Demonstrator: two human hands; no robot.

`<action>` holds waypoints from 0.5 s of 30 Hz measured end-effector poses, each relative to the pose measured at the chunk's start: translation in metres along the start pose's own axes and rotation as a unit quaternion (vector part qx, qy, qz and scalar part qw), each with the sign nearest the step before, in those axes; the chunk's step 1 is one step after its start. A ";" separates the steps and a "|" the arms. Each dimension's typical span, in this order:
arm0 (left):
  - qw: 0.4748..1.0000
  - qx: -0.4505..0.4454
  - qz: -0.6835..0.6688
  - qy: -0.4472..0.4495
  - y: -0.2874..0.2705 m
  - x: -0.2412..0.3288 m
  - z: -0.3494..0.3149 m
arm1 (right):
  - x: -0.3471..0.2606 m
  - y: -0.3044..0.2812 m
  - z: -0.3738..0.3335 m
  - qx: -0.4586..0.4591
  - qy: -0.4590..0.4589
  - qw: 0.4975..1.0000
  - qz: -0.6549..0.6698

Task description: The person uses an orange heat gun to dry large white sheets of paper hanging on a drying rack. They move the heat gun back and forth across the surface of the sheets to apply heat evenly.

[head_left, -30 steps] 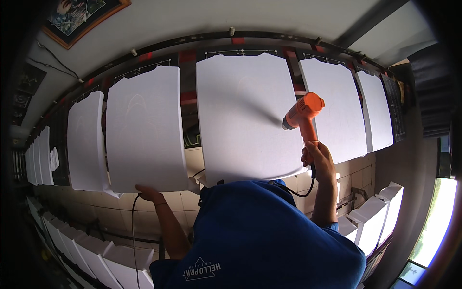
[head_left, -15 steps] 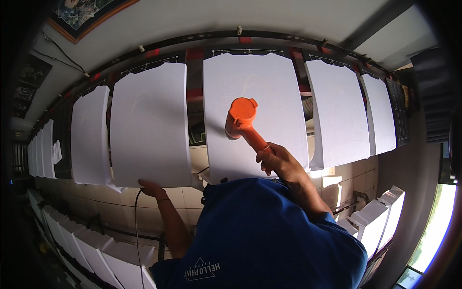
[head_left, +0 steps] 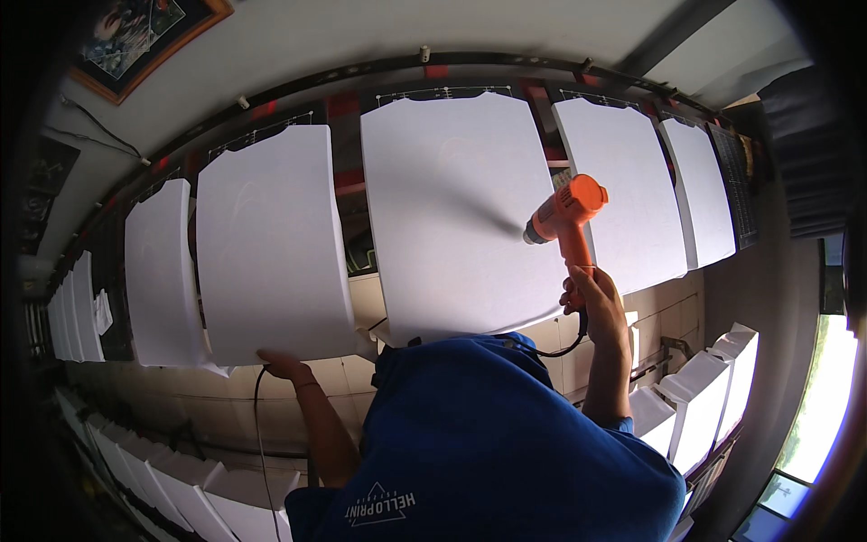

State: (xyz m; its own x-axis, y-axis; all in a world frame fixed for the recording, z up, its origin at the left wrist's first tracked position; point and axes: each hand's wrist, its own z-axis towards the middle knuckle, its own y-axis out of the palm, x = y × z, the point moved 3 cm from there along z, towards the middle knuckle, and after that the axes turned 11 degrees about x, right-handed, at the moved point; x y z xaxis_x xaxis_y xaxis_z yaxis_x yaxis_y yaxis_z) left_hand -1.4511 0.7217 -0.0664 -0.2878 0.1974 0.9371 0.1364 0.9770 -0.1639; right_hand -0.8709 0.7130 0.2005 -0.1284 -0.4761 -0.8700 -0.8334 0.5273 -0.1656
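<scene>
My right hand (head_left: 596, 294) is wrapped round the handle of an orange heat gun (head_left: 571, 217). Its dark nozzle points left, over the right side of a white shirt-shaped cloth (head_left: 442, 181) laid flat on a board, and casts a shadow there. From the handle's base a black cord loops back to my waist. My left hand (head_left: 287, 365) is at the lower edge of the neighbouring white cloth (head_left: 266, 244), its fingers closed round a black cord (head_left: 259, 425) that hangs down. The fingertips are partly hard to make out against the cloth.
More white cloths lie on boards to the left (head_left: 158, 271) and right (head_left: 623, 190) in a curved row. A dark rail (head_left: 334, 79) runs behind them. Behind me stands a second row of white-covered boards (head_left: 181, 474). A framed picture (head_left: 144, 41) is at the upper left.
My right hand has moved right with the heat gun, from mid-cloth to its right side, and the nozzle has swung to point left. The left hand stays at the neighbouring cloth's edge.
</scene>
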 end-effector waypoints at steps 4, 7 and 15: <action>0.999 -0.019 0.029 0.020 -0.005 0.000 0.006 | 0.000 0.059 -0.020 -0.147 0.003 0.989 -0.002; 0.999 -0.038 0.030 0.011 -0.005 0.002 0.005 | 0.009 0.101 -0.030 -0.249 0.005 0.968 -0.010; 0.998 -0.042 0.040 0.035 -0.035 0.006 0.054 | 0.011 0.077 -0.031 -0.178 -0.008 0.983 -0.036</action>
State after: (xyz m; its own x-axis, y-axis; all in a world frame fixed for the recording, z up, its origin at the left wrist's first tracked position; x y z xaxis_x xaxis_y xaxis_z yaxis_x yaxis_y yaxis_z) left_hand -1.5090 0.6926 -0.0720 -0.2062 0.2664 0.9415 0.2360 0.9474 -0.2163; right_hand -0.9533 0.7261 0.1924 -0.0566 -0.4905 -0.8696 -0.9759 0.2109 -0.0554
